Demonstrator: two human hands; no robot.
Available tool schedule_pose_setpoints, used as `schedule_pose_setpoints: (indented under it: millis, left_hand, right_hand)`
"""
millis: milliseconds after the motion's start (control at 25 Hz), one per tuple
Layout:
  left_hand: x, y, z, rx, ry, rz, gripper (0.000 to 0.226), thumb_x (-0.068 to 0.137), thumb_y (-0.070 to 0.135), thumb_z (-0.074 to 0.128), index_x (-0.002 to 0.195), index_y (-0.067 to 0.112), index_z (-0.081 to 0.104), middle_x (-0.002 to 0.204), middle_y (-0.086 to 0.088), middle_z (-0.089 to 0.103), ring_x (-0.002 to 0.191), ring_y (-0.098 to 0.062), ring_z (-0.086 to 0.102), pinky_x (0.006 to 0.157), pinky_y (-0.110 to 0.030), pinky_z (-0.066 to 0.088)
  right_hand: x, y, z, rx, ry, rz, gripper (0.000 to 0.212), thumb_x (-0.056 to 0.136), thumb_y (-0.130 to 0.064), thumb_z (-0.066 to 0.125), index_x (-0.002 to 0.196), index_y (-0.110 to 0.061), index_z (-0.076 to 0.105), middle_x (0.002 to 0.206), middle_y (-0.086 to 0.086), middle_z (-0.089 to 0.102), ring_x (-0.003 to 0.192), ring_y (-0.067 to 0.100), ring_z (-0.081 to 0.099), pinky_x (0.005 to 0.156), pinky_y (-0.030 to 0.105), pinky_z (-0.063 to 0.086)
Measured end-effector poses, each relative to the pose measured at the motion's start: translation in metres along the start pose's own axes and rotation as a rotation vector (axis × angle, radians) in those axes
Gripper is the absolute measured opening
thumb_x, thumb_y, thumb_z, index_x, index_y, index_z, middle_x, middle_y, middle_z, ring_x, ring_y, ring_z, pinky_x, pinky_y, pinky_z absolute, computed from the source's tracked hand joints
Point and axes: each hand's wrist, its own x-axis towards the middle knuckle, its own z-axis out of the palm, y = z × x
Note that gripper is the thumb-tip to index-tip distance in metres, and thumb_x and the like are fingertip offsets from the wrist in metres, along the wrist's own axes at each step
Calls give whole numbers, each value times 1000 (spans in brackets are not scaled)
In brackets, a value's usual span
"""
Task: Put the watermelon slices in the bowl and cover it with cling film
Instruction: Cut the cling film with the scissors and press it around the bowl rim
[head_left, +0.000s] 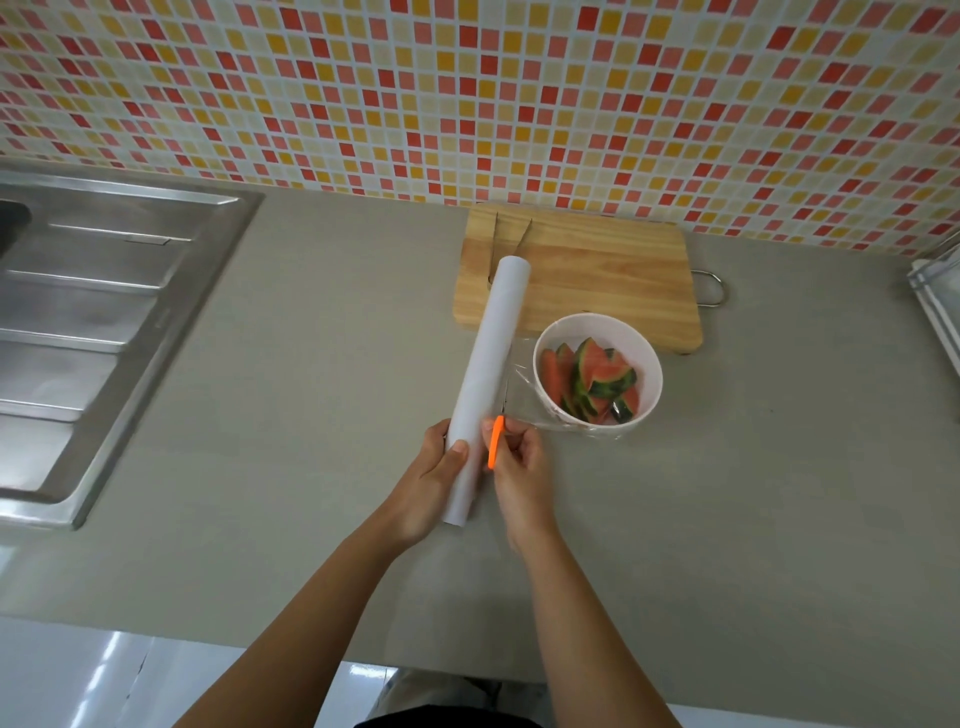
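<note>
A white bowl (644, 353) on the grey counter holds several watermelon slices (597, 382). A sheet of clear cling film (524, 389) stretches from the white roll (491, 374) over the bowl. My left hand (434, 478) grips the near end of the roll, which points away toward the cutting board. My right hand (519, 467) holds a small orange-handled cutter (496, 441) whose thin blade touches the film beside the roll.
A wooden cutting board (592, 280) lies behind the bowl with metal tongs (506, 239) on its left part. A steel sink and drainer (93, 312) fill the left. A dish rack edge (935, 296) shows at far right. The counter's front edge runs below my forearms.
</note>
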Motion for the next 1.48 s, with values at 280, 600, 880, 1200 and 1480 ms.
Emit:
schedule_pose_setpoints:
  millis: [280, 600, 880, 1200, 1480]
  left_hand:
    - [-4, -2, -8, 0, -25, -18, 54, 83, 53, 37, 131, 28, 31, 121, 11, 50, 102, -1, 55, 77, -21, 46]
    - [-10, -5, -18, 4, -32, -42, 50, 84, 54, 37, 129, 33, 33, 122, 18, 49, 106, 5, 52, 83, -20, 43]
    - [-17, -9, -27, -4, -29, -39, 42, 94, 45, 38, 133, 29, 34, 126, 13, 49, 113, 0, 50, 88, -21, 41]
    - [-17, -7, -25, -68, -41, -58, 52, 82, 52, 39, 129, 30, 38, 123, 10, 54, 98, 7, 58, 74, -11, 45]
    - [-20, -6, -24, -78, -46, -48, 51, 83, 52, 39, 129, 30, 38, 122, 9, 53, 96, 8, 59, 71, -10, 47]
  right_hand:
    - [5, -6, 5, -2, -11, -33, 10, 87, -23, 63, 83, -15, 59, 67, -6, 57, 59, 5, 51, 68, 26, 44]
    - [17, -13, 12, -19, 21, -14, 10, 86, -29, 63, 80, -21, 59, 57, -13, 57, 54, 4, 51, 69, 27, 44]
    - [20, -22, 19, 23, 3, -25, 16, 87, -24, 62, 72, -25, 58, 66, -9, 57, 63, 7, 53, 74, 34, 43]
    - [-18, -1, 15, 77, 50, 28, 12, 86, -18, 64, 90, -9, 57, 77, 0, 56, 68, 9, 53, 69, 23, 46]
    - [-22, -2, 14, 113, -13, 48, 14, 87, -18, 63, 92, -6, 57, 74, -1, 54, 66, 6, 52, 69, 20, 47]
